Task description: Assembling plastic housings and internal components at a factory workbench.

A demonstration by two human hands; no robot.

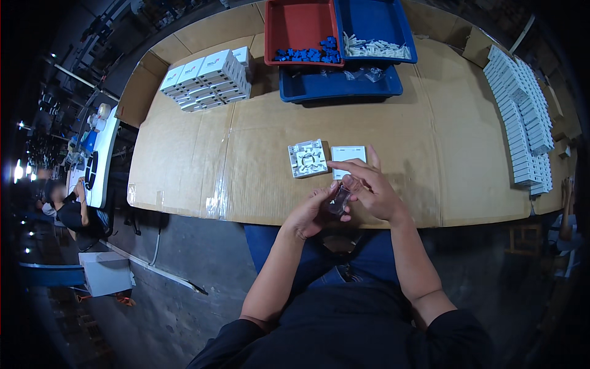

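Between my two hands, close to the table's front edge, is a small clear plastic bag (337, 204). My left hand (309, 215) closes round it from the left with thumb and fingers. From the right, my right hand (373, 192) pinches its upper part between thumb and fingers, while another finger sticks out. Just beyond the hands lies a square white case (296, 168) with grey and white moulded parts inside. Beside it on the right is a flat white square piece (342, 154), partly covered by my right hand.
Stacked white boxes (212, 74) stand back left. A red tray (301, 24) of blue parts and a blue tray (375, 18) of white parts sit above a lower blue tray (307, 92). White pieces (519, 117) are piled right. A person (72, 212) is at another table, left.
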